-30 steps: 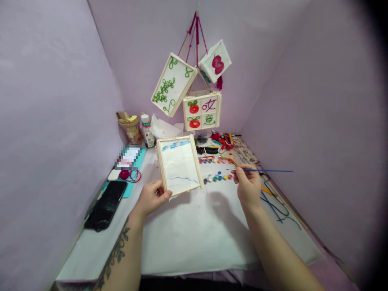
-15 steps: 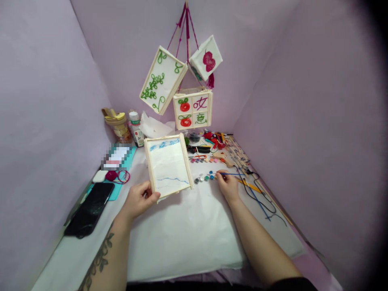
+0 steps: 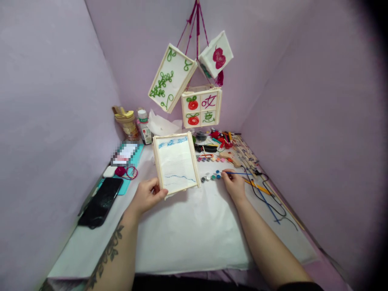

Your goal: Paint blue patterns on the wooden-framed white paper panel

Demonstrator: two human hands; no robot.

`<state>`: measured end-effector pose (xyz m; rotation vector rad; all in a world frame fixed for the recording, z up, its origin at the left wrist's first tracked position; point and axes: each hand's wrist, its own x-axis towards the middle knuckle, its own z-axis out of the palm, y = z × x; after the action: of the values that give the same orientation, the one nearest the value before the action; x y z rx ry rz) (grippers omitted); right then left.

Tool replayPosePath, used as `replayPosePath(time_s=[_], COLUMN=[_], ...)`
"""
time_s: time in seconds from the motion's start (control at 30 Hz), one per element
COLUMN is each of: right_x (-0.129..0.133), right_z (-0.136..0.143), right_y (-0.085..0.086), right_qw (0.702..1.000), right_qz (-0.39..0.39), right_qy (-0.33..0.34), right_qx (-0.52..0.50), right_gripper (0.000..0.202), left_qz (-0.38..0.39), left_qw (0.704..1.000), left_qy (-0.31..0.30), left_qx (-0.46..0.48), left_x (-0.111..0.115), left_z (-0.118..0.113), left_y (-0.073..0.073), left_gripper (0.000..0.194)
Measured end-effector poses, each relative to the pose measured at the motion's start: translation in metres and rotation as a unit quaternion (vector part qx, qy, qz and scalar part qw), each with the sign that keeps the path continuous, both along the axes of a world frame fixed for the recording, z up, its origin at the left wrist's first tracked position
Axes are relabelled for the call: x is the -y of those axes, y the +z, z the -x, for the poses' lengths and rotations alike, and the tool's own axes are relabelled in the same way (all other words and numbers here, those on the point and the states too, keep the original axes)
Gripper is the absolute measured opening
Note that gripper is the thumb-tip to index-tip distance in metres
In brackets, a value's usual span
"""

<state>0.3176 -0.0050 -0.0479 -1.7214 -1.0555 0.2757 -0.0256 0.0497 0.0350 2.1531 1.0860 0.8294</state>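
My left hand [image 3: 150, 195] is closed on the lower left corner of a wood-framed white panel [image 3: 177, 163], thumb in front, held tilted above the table. The panel has a blue dabbed band along its top and a wavy blue line near its bottom. In my right hand [image 3: 234, 186] is a thin blue paintbrush [image 3: 241, 173], its handle pointing right. The brush tip is hidden by the fingers or too small to see. Right beside those fingers stand small paint pots [image 3: 214, 177] in black, white, green and blue; a second row of paint pots [image 3: 209, 159] lies behind.
Decorated framed lanterns [image 3: 201, 107] hang from purple cords at the back. A black phone [image 3: 101, 202], purple yarn [image 3: 120, 171], a cup [image 3: 129, 125] and a bottle [image 3: 144, 127] are on the left. Pliers [image 3: 207, 148], a glue gun [image 3: 232, 158] and its black cable [image 3: 275, 202] lie to the right.
The whole view has shifted, so everything appears a little farther right. Both hands keep their holds, with the panel and the brush in nearly the same places over the table.
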Motion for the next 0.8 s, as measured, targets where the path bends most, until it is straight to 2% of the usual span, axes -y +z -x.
replayPosePath(time_s=[0.1,0.2,0.27,0.37,0.47,0.53,0.8], right_x=[0.004,0.014,0.022,0.032,0.037,0.037,0.03], right_z=[0.002,0.019,0.043,0.091,0.132,0.148,0.155], right_y=[0.01,0.03,0.046,0.062,0.065,0.063,0.06], right_qw=[0.995,0.974,0.964,0.964,0.967,0.969,0.98], right_qz=[-0.049,-0.146,-0.18,-0.164,-0.148,-0.145,-0.119], right_qy=[-0.016,-0.021,0.011,0.076,0.095,0.086,0.075], right_qx=[-0.082,-0.174,-0.198,-0.195,-0.182,-0.181,-0.143], right_gripper=[0.033,0.03,0.026,0.021,0.019,0.018,0.019], left_qz=[0.015,0.024,0.025,0.023,0.018,0.013,0.008], left_qw=[1.0,1.0,1.0,1.0,1.0,1.0,1.0], left_qy=[0.002,0.003,-0.002,-0.004,-0.003,-0.002,-0.006], left_qx=[0.002,0.005,0.006,0.009,0.006,0.001,-0.006], left_x=[0.0,0.0,-0.001,-0.001,0.0,0.0,0.001], left_z=[0.001,0.001,0.001,0.001,0.001,0.002,0.002], left_y=[-0.001,-0.003,-0.003,-0.002,-0.001,-0.002,-0.002], left_gripper=[0.034,0.035,0.035,0.033,0.033,0.033,0.034])
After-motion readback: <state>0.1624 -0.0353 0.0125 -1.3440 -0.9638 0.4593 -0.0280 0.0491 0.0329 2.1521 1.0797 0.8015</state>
